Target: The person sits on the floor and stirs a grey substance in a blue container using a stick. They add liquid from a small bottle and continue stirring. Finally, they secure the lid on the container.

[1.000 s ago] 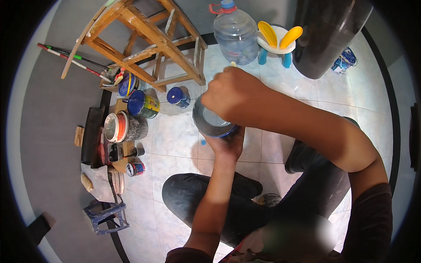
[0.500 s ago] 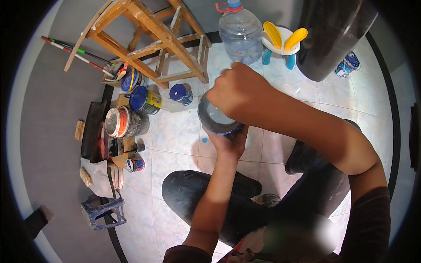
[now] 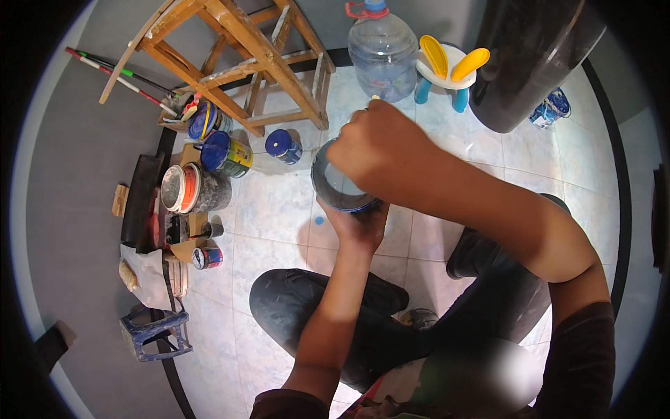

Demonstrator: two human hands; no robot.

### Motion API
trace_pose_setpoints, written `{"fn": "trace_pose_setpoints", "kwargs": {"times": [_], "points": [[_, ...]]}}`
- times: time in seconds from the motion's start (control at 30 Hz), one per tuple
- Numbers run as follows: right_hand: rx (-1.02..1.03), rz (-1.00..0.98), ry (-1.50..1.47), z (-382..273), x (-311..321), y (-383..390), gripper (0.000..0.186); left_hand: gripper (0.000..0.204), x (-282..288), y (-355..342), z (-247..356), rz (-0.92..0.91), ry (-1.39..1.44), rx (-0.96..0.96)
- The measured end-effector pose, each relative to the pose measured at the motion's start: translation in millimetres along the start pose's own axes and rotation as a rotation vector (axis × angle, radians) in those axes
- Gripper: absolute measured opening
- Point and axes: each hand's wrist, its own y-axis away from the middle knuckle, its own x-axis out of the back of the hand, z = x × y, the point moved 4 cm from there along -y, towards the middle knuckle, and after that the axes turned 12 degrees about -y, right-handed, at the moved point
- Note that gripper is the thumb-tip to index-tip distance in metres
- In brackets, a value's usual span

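Cradling the open can (image 3: 322, 185) near the middle of the head view, my left hand (image 3: 360, 225) grips it from its six o'clock side, palm against the underside, with most of those fingers hidden beneath. The can is round, tilted so that its mouth shows; the inner wall is dark grey, the contents are a paler blue-grey, and a strip of blue outer wall shows low down near my palm. My right hand (image 3: 377, 144) is over the can's two o'clock side and covers part of the mouth, its fingers curled tight round something of which only a pale yellow end (image 3: 375, 98) sticks out past the knuckles; the rest I can't tell. From the can, a small jar (image 3: 283, 148) with a blue lid and a blue and white label stands at ten o'clock. At nine, farther off, a blue-lidded tub (image 3: 227, 153) wears a yellow label with dark print. Toward eight there's a little tin (image 3: 207, 258) with a red, white and blue wrapper, and at two, well apart, a paint-smeared blue bucket (image 3: 549, 109) with white patches. Faint reddish print marks the clear water jug (image 3: 384, 56) near one o'clock. All this lettering is too small for me to read.
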Motion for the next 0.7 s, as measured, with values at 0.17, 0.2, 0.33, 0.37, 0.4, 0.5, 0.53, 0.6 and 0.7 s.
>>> {"fn": "trace_pose_setpoints", "kwargs": {"times": [0.17, 0.2, 0.33, 0.37, 0.4, 0.5, 0.53, 0.6, 0.7], "points": [[0.030, -0.055, -0.077, 4.0, -15.5, 2.5, 0.015, 0.064, -3.2, -0.7, -3.8, 0.026, -0.020, -0.049], [0.028, -0.019, -0.064, 5.7, -13.3, -1.7, 0.017, 0.064, -0.9, -0.6, -2.0, 0.025, 0.035, -0.019], [-0.062, -0.192, -0.081, 1.9, -12.9, 2.5, 0.015, 0.064, -5.8, -2.9, -1.6, -0.042, -0.003, -0.093], [-0.093, -0.185, -0.094, 2.4, -19.5, 0.3, 0.012, 0.064, -6.7, -4.5, -2.1, -0.034, -0.019, -0.101], [-0.121, -0.171, -0.114, 1.2, -23.3, -2.5, 0.011, 0.064, -6.6, -3.1, 1.2, -0.020, -0.041, -0.114], [-0.054, -0.058, -0.019, 10.9, -1.9, 3.9, 0.012, 0.066, -6.8, 4.3, 0.9, 0.044, 0.013, 0.004], [-0.038, -0.116, -0.058, 5.9, -8.2, 3.6, 0.013, 0.067, -6.2, 3.5, 0.9, 0.029, -0.044, -0.059], [-0.009, -0.230, -0.136, -10.8, -25.0, 4.3, 0.014, 0.069, -5.8, 3.6, 1.0, 0.000, -0.162, -0.183], [0.029, 0.023, -0.025, 11.2, -8.0, -0.7, 0.013, 0.071, -5.0, 3.0, 0.5, 0.048, 0.022, -0.001]]}}
